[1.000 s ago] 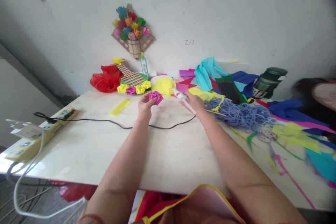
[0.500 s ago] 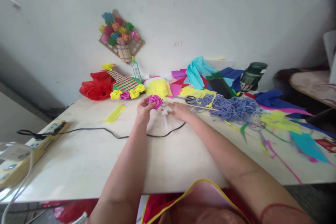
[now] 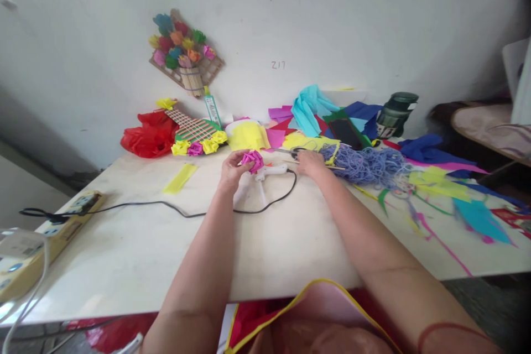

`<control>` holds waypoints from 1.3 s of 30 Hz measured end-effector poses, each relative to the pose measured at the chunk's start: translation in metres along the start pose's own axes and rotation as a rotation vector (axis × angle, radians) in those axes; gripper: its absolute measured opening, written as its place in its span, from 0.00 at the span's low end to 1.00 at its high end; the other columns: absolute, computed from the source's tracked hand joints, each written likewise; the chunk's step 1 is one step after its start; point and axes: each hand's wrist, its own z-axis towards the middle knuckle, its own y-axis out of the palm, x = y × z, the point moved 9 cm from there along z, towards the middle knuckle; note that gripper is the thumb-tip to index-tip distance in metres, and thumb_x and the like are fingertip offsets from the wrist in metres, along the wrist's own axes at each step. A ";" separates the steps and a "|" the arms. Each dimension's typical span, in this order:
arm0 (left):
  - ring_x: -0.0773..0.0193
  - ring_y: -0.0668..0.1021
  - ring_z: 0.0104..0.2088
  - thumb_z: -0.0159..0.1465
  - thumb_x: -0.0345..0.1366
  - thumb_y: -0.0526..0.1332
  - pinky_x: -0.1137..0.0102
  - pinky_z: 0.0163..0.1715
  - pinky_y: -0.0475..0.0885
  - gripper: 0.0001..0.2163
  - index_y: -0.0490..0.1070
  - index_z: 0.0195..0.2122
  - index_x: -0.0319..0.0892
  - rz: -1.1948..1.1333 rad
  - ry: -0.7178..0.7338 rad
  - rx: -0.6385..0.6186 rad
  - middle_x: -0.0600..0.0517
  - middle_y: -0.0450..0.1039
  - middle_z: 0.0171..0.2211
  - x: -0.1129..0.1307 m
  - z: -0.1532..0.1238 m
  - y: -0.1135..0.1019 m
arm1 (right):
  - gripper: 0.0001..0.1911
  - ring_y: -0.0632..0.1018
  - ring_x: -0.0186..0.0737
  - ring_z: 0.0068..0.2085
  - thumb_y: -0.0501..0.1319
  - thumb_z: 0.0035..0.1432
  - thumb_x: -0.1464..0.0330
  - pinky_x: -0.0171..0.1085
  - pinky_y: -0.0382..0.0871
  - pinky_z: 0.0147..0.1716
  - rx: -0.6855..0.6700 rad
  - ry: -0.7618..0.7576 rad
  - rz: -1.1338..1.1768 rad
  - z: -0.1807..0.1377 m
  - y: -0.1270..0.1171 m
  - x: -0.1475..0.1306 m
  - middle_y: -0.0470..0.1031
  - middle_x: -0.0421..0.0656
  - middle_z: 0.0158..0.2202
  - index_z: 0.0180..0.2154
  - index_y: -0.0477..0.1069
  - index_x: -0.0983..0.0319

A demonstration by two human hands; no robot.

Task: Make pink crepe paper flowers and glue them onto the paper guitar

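**Pink paper rose pinched just above centre frame, glue gun lying right under it**

Fingertips (image 3: 241, 158) of the left hand (image 3: 233, 170) are closed around a small magenta folded-paper rose (image 3: 253, 161), held up just above the middle of the frame. Right below it a white hot-glue gun (image 3: 270, 172) lies on the pale tabletop (image 3: 136, 243), with its black cord (image 3: 199, 214) looping off to the left. The right hand (image 3: 310, 162) rests palm-down a bit right of centre, fingers loosely curled. Honestly can't tell if it's gripping anything. It sits at the edge of a tangled heap of lilac-blue yarn (image 3: 367, 165). Further out there's a flat yellow paper strip (image 3: 180, 178) left of centre, a cream power strip (image 3: 62, 224) at the far left, and a dark green lidded jar (image 3: 394, 113) at the upper right.
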 end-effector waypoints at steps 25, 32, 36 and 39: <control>0.66 0.75 0.28 0.40 0.31 0.72 0.69 0.32 0.70 0.19 0.75 0.36 0.42 -0.067 -0.114 -0.074 0.51 0.75 0.29 -0.014 -0.002 0.003 | 0.11 0.74 0.34 0.35 0.58 0.56 0.63 0.31 0.61 0.34 0.471 -0.441 0.594 -0.029 -0.084 -0.050 0.78 0.41 0.34 0.34 0.77 0.60; 0.66 0.75 0.28 0.39 0.30 0.72 0.69 0.31 0.70 0.19 0.75 0.35 0.41 -0.093 -0.130 -0.041 0.52 0.75 0.28 -0.015 -0.001 -0.001 | 0.15 0.74 0.35 0.33 0.56 0.57 0.59 0.32 0.58 0.32 0.456 -0.470 0.433 -0.013 -0.094 -0.058 0.78 0.40 0.31 0.32 0.77 0.59; 0.66 0.75 0.27 0.39 0.29 0.72 0.69 0.31 0.70 0.20 0.75 0.35 0.41 -0.115 -0.158 -0.044 0.52 0.76 0.28 -0.020 0.000 -0.001 | 0.16 0.74 0.35 0.32 0.55 0.58 0.58 0.33 0.56 0.29 0.455 -0.483 0.338 -0.017 -0.099 -0.059 0.78 0.41 0.30 0.29 0.77 0.60; 0.67 0.75 0.28 0.39 0.29 0.72 0.70 0.31 0.70 0.20 0.75 0.36 0.41 -0.129 -0.166 -0.053 0.52 0.76 0.29 -0.023 0.001 -0.001 | 0.16 0.74 0.37 0.34 0.56 0.57 0.59 0.33 0.56 0.30 0.460 -0.516 0.266 -0.022 -0.099 -0.059 0.79 0.42 0.31 0.28 0.77 0.60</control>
